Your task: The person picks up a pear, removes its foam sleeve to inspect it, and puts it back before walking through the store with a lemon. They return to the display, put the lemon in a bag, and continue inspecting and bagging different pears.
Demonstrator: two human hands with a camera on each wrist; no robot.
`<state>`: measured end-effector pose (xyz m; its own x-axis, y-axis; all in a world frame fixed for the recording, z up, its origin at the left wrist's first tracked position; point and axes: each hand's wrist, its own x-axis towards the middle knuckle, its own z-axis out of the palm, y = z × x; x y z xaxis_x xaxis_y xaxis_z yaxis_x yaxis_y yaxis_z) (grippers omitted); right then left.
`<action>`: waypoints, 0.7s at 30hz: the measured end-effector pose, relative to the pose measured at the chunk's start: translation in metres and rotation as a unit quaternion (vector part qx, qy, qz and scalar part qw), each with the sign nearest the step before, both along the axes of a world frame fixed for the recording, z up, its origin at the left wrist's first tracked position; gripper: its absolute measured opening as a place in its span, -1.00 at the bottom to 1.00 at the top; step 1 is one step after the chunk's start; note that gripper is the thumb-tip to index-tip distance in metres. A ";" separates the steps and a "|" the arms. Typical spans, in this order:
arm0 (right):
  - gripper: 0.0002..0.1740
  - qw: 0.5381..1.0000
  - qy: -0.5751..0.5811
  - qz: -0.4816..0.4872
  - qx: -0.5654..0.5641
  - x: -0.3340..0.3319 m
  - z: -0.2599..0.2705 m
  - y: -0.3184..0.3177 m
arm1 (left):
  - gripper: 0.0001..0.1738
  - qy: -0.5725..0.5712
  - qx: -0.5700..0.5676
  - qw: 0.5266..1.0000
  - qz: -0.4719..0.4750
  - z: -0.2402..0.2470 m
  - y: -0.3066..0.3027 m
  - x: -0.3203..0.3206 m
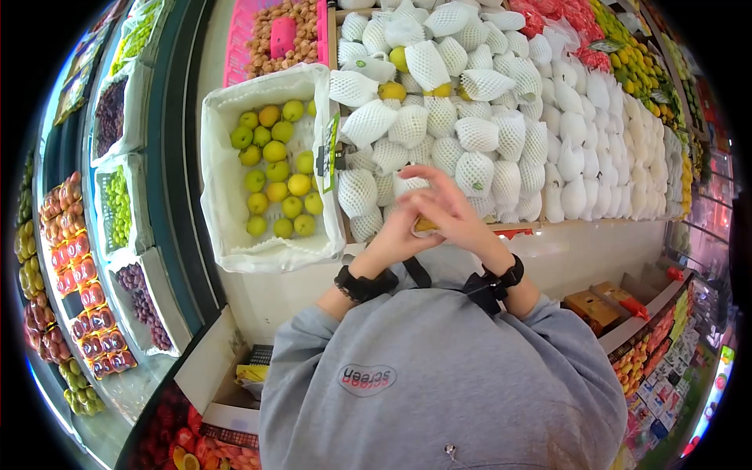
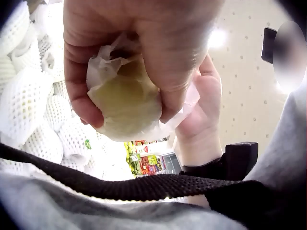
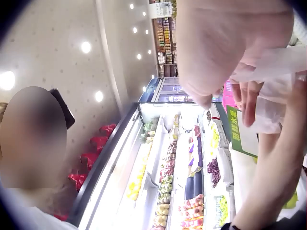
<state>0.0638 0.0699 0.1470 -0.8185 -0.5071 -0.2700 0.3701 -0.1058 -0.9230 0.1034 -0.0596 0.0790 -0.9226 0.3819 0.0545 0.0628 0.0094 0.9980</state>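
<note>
My left hand [image 1: 398,235] grips a round, pale yellow-green fruit [image 2: 127,100], thumb on one side and fingers on the other in the left wrist view. Thin white paper [image 2: 106,69] wraps it, crumpled around its upper end and spread out toward my other palm. The right hand [image 1: 456,215] reaches across just above the left, fingers pointing left and loosely spread. In the right wrist view its thumb stands apart from its fingers, and a strip of the white paper [image 3: 271,64] runs beside them. Most of the fruit is hidden in the head view.
Fruits in white foam nets [image 1: 442,117] are piled ahead of me. A white lined crate [image 1: 215,180] of yellow-green fruits stands at left, with a green sign [image 1: 329,153] on its edge. Beyond it are grape boxes [image 1: 117,204] and a pink crate [image 1: 235,47].
</note>
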 end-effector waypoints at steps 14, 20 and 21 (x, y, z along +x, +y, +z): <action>0.16 0.971 0.090 0.097 0.197 0.008 -0.056 0.069 | -0.62 -0.025 -0.079 0.997 -0.003 0.000 0.029 -0.022; -0.15 0.996 0.011 0.034 0.085 -0.011 -0.050 0.084 | -0.20 -0.270 0.096 0.958 -0.006 0.018 0.025 -0.050; -0.21 0.998 0.021 0.004 0.067 -0.013 -0.054 0.090 | -0.24 -0.298 0.153 0.942 0.020 0.008 0.015 -0.066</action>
